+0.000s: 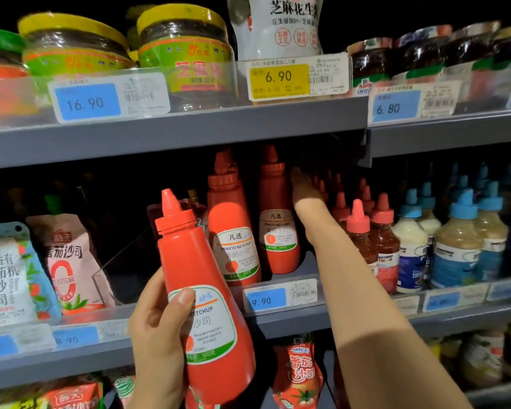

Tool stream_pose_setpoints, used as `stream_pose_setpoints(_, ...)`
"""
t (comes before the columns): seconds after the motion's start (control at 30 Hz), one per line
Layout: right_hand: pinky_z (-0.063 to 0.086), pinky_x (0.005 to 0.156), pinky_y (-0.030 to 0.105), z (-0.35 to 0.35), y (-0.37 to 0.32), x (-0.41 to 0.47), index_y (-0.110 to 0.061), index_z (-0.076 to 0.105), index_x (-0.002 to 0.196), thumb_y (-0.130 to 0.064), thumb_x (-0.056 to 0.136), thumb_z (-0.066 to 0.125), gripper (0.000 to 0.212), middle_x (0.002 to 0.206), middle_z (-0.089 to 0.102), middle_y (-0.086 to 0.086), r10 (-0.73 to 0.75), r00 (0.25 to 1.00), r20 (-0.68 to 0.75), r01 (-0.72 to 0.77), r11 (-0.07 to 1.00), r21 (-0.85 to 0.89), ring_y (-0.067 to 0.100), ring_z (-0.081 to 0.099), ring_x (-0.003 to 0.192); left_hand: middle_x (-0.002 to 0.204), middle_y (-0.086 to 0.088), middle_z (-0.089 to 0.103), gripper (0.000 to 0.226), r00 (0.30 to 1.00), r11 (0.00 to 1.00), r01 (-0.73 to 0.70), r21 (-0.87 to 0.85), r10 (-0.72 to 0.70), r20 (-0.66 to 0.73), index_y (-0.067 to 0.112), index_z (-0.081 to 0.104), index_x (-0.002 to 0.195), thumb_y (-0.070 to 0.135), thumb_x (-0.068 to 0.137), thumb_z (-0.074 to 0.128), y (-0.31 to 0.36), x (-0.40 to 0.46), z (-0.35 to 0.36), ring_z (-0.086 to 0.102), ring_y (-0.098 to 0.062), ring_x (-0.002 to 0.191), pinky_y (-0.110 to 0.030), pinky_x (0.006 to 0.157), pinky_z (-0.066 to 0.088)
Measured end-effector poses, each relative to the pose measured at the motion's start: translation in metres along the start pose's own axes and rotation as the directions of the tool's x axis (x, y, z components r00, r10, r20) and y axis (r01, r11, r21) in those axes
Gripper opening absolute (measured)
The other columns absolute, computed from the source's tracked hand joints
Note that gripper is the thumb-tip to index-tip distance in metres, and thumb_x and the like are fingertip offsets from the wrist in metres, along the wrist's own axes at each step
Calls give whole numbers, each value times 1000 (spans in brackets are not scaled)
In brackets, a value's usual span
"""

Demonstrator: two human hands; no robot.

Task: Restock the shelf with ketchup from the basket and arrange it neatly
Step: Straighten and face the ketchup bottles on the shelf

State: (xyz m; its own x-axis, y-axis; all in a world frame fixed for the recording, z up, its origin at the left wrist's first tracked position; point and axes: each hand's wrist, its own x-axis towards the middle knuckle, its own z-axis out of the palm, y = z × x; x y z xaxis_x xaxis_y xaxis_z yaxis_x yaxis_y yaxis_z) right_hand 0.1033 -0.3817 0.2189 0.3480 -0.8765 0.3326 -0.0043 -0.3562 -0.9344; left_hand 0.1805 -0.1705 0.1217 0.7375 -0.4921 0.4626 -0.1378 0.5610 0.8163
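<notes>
The left hand grips a red ketchup bottle, labelled "KETCHUP", tilted in front of the middle shelf lip. Behind it two matching bottles marked "TOMATO KETCHUP" stand near the front edge, above a 9.90 tag. Open room lies left of them. The right hand reaches deep beside them; its grasp probably can't be judged in the dark.
</notes>
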Motion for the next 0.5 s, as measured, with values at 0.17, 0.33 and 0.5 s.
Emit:
stream_pose_setpoints(0.17, 34, 92, 31, -1, -1, -53, -15, 38, 140, -39, 98, 38, 48, 140, 43, 12, 15, 995, 96, 14, 956, -294, 26, 45, 121, 83, 3, 72, 45, 999, 999, -35, 3, 35, 5, 15, 64, 112, 22, 67, 65, 12, -11, 4, 69, -13, 71, -21, 57, 54)
stream_pose_setpoints(0.33, 40, 88, 34, 9, 17, -77, -13, 31, 135, -31, 94, 54, 50, 134, 45, 15, -79, 993, 92, 118, 818, -563, 32, 48, 118, 84, 3, 72, 49, 1000, 999, -26, -24, 26, -7, 13, 62, 115, 23, 67, 66, 21, -21, -1, 69, -14, 72, -22, 58, 54)
stream_pose_setpoints(0.5, 44, 92, 39, 19, 14, -61, -7, 30, 137, -28, 83, 71, 71, 131, 46, 17, 21, 999, 37, 12, 702, -712, 35, 51, 117, 91, 0, 72, 47, 999, 999, -32, -14, 32, -13, 15, 63, 116, 21, 70, 61, 23, -19, -15, 70, -16, 77, -22, 59, 55)
